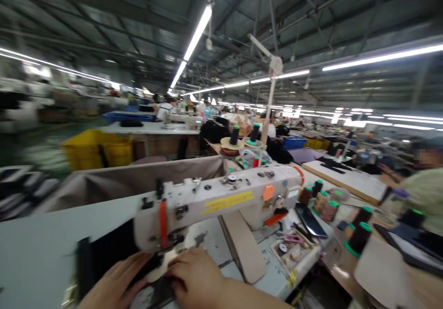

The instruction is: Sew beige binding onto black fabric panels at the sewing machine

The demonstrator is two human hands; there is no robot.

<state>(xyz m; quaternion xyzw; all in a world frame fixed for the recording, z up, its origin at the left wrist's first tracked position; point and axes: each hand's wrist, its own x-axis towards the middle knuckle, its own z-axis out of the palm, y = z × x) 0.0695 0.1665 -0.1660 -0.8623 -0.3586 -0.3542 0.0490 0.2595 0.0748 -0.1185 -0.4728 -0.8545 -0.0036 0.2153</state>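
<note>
A white sewing machine (pixel 221 198) with a yellow strip on its arm stands on the pale table in front of me. Under its head, black fabric (pixel 110 249) spreads out to the left. My left hand (pixel 119 281) lies on this fabric left of the needle area, fingers stretched out and thumb apart. Close to the needle area, my right hand (pixel 197 272) has its fingers curled down at the edge of the dark material. A small pale piece (pixel 164 265) shows between the hands; what it is I cannot tell. The needle itself is hidden.
A beige flat piece (pixel 242 249) lies under the machine arm. Right of it are a parts tray (pixel 294 249), a phone (pixel 310 219) and several thread cones (pixel 328 207). A co-worker (pixel 422 184) sits at the far right. A yellow crate (pixel 98 148) stands behind left.
</note>
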